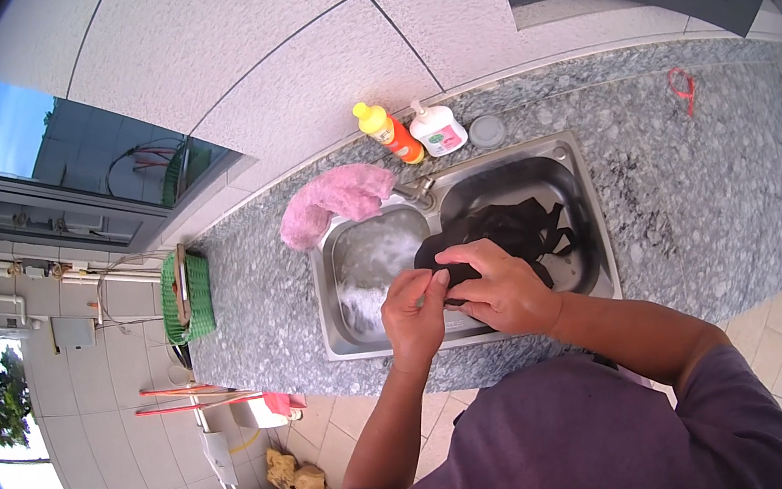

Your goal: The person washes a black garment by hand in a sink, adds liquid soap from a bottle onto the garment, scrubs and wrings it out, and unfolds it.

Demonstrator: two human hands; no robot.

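A black cloth item with strap-like ends lies bunched over the right basin of a stainless steel double sink and spills across the divider. My left hand pinches its near left edge between thumb and forefinger. Close beside it, my right hand grips the same edge, with fingers bent and part of the cloth between them and the thumb. Foamy water fills the left basin. The exact fold between my fingertips is partly hidden.
A pink towel drapes over the faucet. Behind the sink stand a yellow-and-orange bottle, a white pump bottle and a round lidded container. A red loop lies on the granite counter; a green basket is at left.
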